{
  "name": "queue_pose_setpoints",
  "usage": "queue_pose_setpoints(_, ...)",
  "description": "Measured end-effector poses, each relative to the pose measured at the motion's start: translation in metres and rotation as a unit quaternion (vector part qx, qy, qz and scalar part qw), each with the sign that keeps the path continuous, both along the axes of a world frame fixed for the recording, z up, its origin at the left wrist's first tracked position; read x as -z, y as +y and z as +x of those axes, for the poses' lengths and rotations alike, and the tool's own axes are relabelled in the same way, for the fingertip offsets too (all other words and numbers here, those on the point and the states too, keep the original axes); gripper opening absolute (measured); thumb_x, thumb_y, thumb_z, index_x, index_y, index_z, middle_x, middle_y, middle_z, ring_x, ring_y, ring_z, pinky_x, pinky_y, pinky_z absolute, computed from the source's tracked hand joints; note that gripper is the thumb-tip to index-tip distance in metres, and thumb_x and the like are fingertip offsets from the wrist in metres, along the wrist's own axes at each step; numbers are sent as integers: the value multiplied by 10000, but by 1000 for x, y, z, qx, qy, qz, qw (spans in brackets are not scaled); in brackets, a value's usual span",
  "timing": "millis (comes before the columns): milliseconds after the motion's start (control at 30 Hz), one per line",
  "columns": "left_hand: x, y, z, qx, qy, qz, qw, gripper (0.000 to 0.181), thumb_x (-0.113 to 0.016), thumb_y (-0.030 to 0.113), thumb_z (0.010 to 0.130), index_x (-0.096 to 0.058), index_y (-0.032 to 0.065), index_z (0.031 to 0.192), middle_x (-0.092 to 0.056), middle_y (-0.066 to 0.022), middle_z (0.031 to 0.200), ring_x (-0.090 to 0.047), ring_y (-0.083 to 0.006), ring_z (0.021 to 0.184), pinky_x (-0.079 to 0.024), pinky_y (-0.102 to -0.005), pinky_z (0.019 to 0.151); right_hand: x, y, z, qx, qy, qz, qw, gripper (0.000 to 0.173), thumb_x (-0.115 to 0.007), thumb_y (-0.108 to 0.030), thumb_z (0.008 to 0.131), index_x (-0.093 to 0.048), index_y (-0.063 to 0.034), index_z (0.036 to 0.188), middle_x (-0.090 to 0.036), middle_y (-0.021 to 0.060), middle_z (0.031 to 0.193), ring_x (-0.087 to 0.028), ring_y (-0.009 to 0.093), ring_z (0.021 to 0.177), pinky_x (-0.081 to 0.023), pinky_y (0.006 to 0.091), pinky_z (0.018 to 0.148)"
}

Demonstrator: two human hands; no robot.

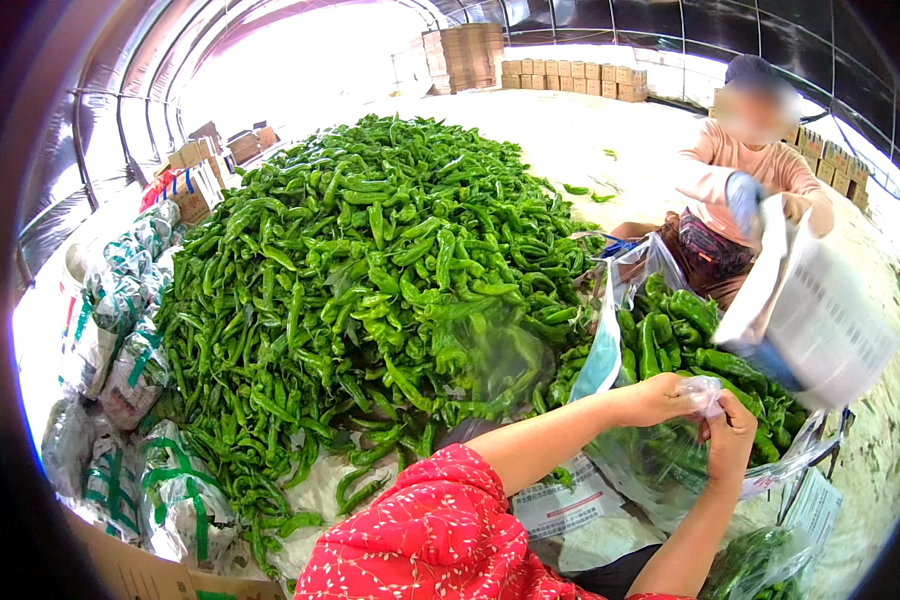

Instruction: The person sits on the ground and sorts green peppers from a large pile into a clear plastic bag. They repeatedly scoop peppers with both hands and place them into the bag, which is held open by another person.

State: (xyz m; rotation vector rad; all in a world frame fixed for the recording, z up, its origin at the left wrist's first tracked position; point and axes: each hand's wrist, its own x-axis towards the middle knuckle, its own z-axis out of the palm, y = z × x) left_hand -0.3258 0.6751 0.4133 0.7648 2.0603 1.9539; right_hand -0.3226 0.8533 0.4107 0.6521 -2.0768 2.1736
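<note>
My left hand (654, 399) and my right hand (730, 433) meet over the lined container at the right. Both pinch a gathered edge of a clear plastic bag (701, 393) between their fingertips. Just beyond and beneath them, long green peppers (667, 337) fill the container, whose plastic liner (649, 469) hangs down its near side. To the left of my arms rises a large heap of green peppers (367, 262). Printed newspaper (566, 502) lies on the ground below my left forearm.
Across the container sits a co-worker (750, 172) in blue gloves, moving a blurred newspaper sheet (825, 322). Wrapped bundles with green tape (184, 495) line the left side. A plastic bag of peppers (761, 562) lies at bottom right. Cardboard boxes (570, 75) stand at the back.
</note>
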Motion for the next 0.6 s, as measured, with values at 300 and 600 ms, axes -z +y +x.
queue_pose_setpoints(300, 10, -23, 1, 114, 23, -116, 986, 374, -717, 165, 811, -615, 11, 1137, -670, -67, 957, -571, -131, 865, -481, -316, 807, -20, -1, 14, 73, 320, 192, 925, 95, -629, -68, 783, -660, -17, 856, -591, 122, 706, -582, 306, 649, -450, 365, 595)
queue_pose_setpoints(600, 5, 20, 11, 39, 185, -197, 962, 177, -547, 157, 922, -665, 51, 843, -611, -96, 801, -562, -254, 814, -446, -348, 773, -65, 48, 20, 276, 322, 150, 893, 238, -684, 3, 741, -666, -32, 976, -672, 78, 969, -624, 235, 918, -473, 322, 831)
